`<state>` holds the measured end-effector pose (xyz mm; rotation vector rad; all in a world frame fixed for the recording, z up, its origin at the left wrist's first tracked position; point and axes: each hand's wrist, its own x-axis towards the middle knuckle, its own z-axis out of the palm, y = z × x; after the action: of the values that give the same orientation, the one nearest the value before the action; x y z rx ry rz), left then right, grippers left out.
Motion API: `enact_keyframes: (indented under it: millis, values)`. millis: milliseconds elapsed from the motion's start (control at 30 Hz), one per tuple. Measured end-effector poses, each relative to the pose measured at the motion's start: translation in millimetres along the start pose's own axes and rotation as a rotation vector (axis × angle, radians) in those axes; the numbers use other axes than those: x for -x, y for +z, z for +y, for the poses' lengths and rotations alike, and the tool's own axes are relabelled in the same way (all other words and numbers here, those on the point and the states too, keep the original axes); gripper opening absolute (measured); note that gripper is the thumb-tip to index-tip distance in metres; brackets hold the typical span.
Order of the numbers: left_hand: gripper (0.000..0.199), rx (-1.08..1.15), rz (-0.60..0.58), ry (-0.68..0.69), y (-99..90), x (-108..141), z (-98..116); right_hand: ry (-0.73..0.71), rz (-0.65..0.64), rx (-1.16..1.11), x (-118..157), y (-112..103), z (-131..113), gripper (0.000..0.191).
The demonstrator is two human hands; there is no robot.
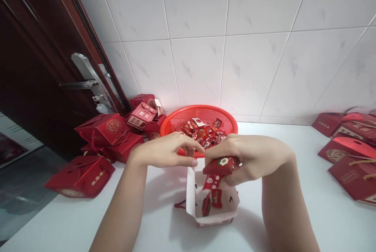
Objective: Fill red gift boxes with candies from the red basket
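An opened gift box [191,201] with a white inside stands on the table in front of me, flaps up. A few red wrapped candies [216,198] lie in it. Just above the box, my right hand [246,158] is closed around several red wrapped candies [221,165], one printed with a white flower. At the box's far left corner hovers my left hand [170,150], thumb and fingers apart, with nothing visible in it. Whether its thumb touches the box flap is unclear. Behind both hands sits a red plastic basket [198,110] holding many red-wrapped candies [202,130].
Closed red gift boxes [102,128] are piled at the left, near a dark door with a metal handle [85,83]. More red boxes [352,169] stand along the right edge. A tiled wall [196,71] rises behind the white table [158,220].
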<state>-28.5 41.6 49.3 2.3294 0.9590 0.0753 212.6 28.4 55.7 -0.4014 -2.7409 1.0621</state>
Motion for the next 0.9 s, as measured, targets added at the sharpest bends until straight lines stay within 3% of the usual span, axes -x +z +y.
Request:
enact_keyframes:
  millis: [167,300,400,600,733,800,900]
  values:
    - [0.024,-0.007,0.059,0.079,3.7,-3.9,-3.6,0.036,0.066,0.075,-7.8,2.0,2.2,0.022]
    - [0.027,-0.006,0.128,0.098,1.8,-2.6,-5.6,0.22,-0.014,0.154,-18.1,8.6,2.1,0.014]
    - [0.026,-0.013,0.12,0.08,1.3,0.0,-5.3,0.32,0.0,0.186,-22.8,11.7,0.7,0.016]
    - [0.017,-0.001,0.053,0.06,5.3,2.5,-8.5,0.216,0.169,0.081,-23.3,11.2,-3.8,0.026]
    - [0.011,-0.06,0.025,-0.058,7.9,1.4,-12.3,0.078,0.296,-0.068,-26.8,16.4,-3.5,0.022]
    - [0.007,-0.073,-0.011,-0.071,8.9,0.4,-12.2,0.083,0.296,-0.072,-28.3,20.6,-2.1,0.016]
    - [0.007,-0.048,-0.053,-0.027,10.4,-0.4,-8.4,0.142,0.2,-0.027,-27.5,27.2,-0.1,0.012]
